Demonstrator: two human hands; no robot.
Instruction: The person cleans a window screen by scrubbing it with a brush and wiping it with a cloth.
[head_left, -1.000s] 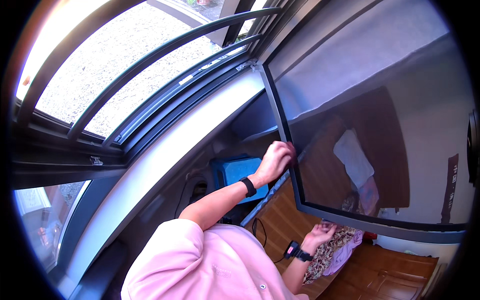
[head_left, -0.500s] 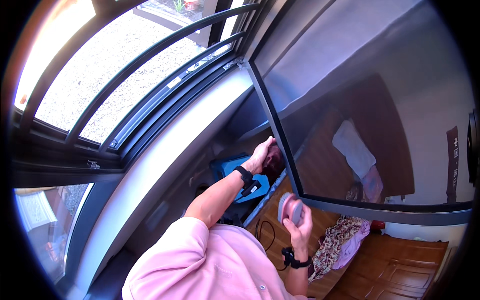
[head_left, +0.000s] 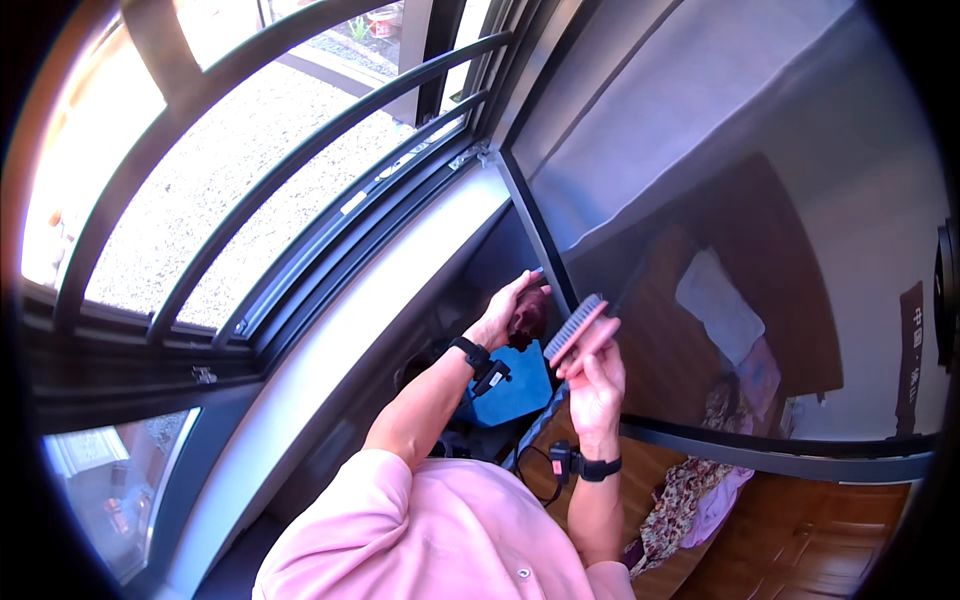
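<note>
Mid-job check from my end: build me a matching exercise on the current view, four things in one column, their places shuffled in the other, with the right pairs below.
Things
1. Pink rounded brush with grey bristles
2. Dark maroon bunched cloth
3. Floral-patterned fabric
4. Curved dark bars

Places
A. Beside the lilac cloth
B. In the left hand
C. In front of pale speckled ground
D. In the right hand

Pairs: 1-D, 2-B, 3-A, 4-C
</note>
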